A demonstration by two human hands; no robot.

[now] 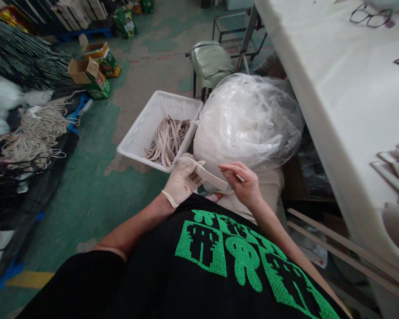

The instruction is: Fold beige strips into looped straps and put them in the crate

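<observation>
In a pale glove, my left hand (185,176) is closed on a flat white strip (212,179), whose rounded end points right toward my other hand. My bare right hand (242,180) has its fingers curled around a small thin light-coloured piece (240,178), a short gap away from the strip's end. Just beyond my left hand, a white plastic bin (138,141) holds a bundle of greyish-beige strips (168,141). A big clear plastic bag (246,122) with white contents bulges beside the bin, behind my right hand.
A white-covered table (346,97) runs along the right, bearing glasses (370,18) and pale strips (394,170). A stool with a green cushion (211,62) stands beyond the bag. Cardboard boxes (89,77) and cord bundles (41,128) lie on the left.
</observation>
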